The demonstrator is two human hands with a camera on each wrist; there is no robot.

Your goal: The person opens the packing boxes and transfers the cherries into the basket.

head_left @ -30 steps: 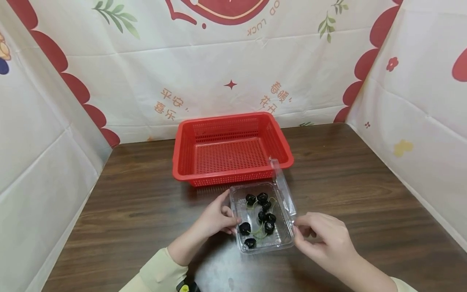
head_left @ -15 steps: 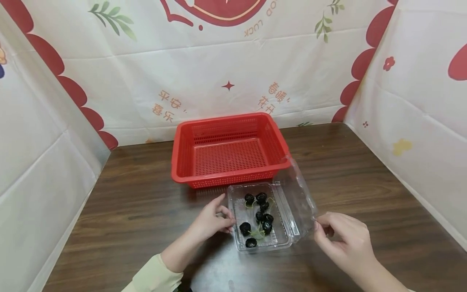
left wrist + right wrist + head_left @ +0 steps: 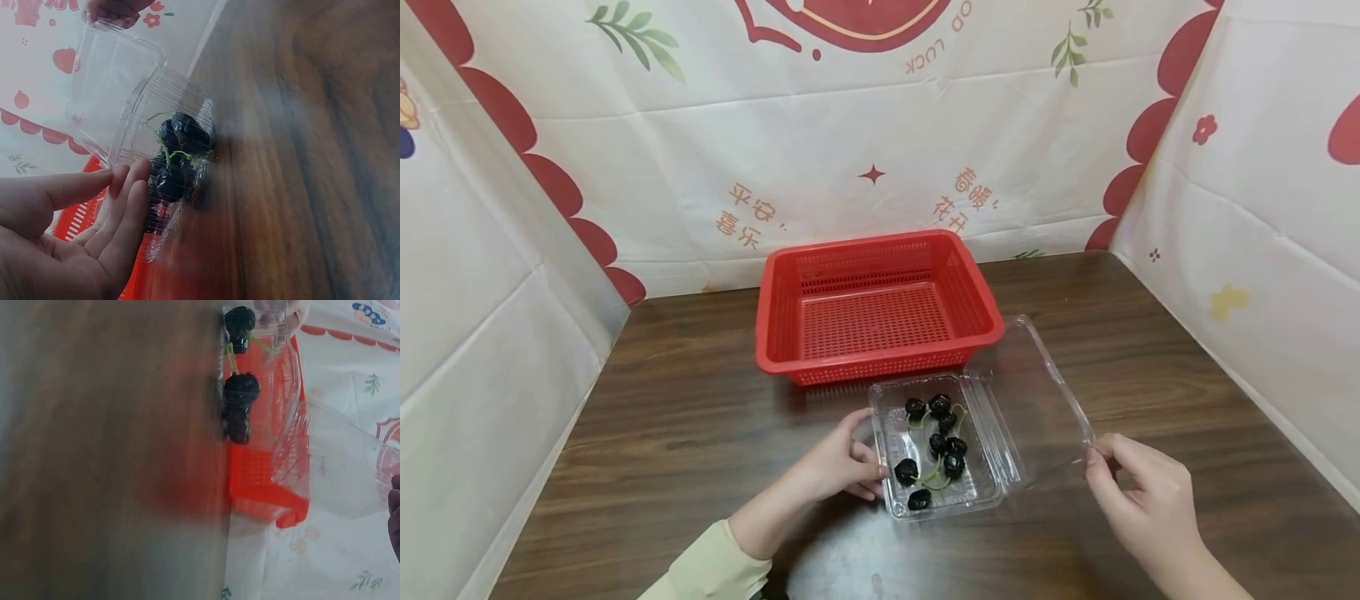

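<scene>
A clear plastic clamshell box [image 3: 895, 433] lies on the table holding several dark cherries [image 3: 953, 464] with thin green stems. My left hand [image 3: 838, 462] grips the box's left rim in the head view; the left wrist view shows its thumb at the rim and fingers [image 3: 128, 231] against the outer wall. Between thumb and forefinger my right hand [image 3: 1146, 492] pinches a corner of the hinged lid [image 3: 1037, 400], which is swung out to the right and raised. At the right edge of the right wrist view, only part of the right hand [image 3: 395, 515] shows.
A red perforated plastic basket [image 3: 872, 325] stands directly behind the box, nothing visible inside it. Dark wood-grain table [image 3: 685, 442] surrounds both. A white printed cloth [image 3: 820, 142] hangs along the back and sides.
My right hand has moved right, swinging the lid from nearly upright to lower and further outward. The left hand stays at the box's left side, and the cherries have hardly moved.
</scene>
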